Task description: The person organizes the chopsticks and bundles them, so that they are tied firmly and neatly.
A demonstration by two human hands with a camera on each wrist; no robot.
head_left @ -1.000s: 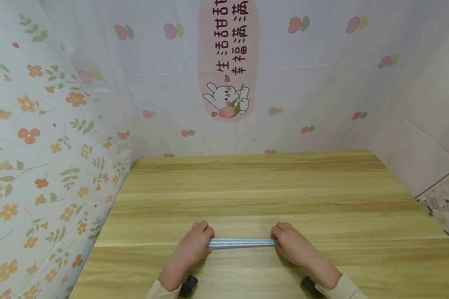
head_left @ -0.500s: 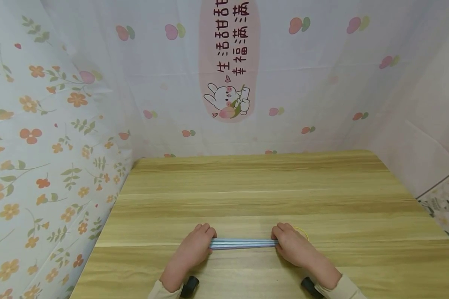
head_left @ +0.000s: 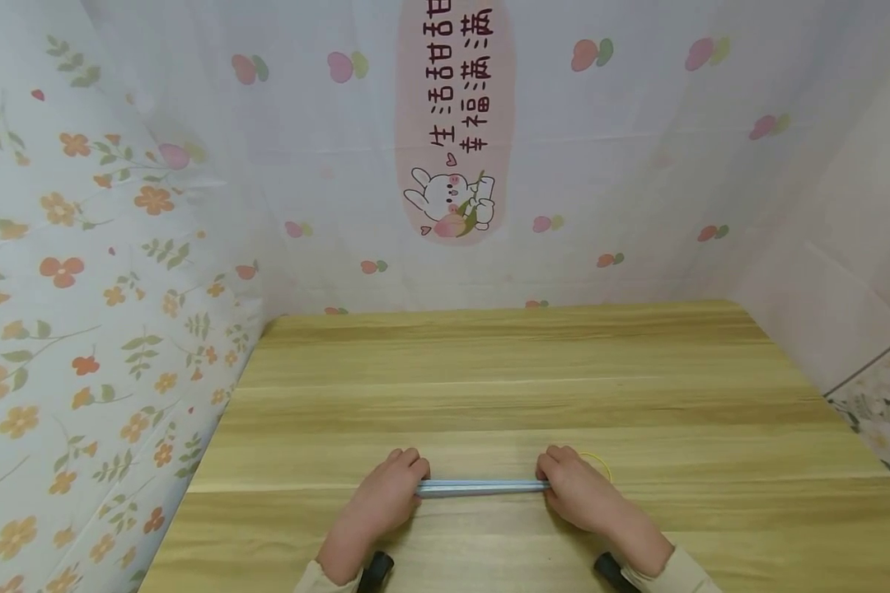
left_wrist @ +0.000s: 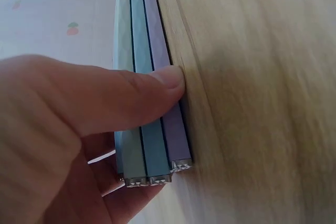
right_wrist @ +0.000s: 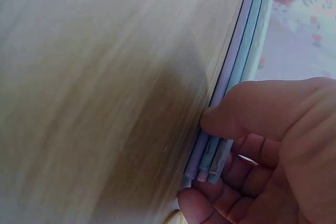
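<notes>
A flat bundle of pastel chopsticks (head_left: 482, 488) stretches between my two hands, low over the table. My left hand (head_left: 389, 496) pinches their thick end, thumb across the front and fingers behind. Green, blue and purple chopsticks (left_wrist: 176, 140) show in the left wrist view, with silvery caps at the butts. My right hand (head_left: 580, 494) grips the thinner, rounded ends, its thumb lying over them in the right wrist view. Those tips (right_wrist: 202, 174) stand slightly uneven. A thin yellow loop (head_left: 602, 463), like a rubber band, lies beside the right hand, partly hidden by it.
The wood-grain table (head_left: 489, 371) reaches back to a printed white cloth (head_left: 304, 165). A floral cloth (head_left: 81, 329) hangs along the left side. Dark wrist mounts (head_left: 375, 570) sit under both forearms.
The bundle has rolled slightly between the hands, so its visible face looks narrower. Both hands keep their grip and have barely shifted.
</notes>
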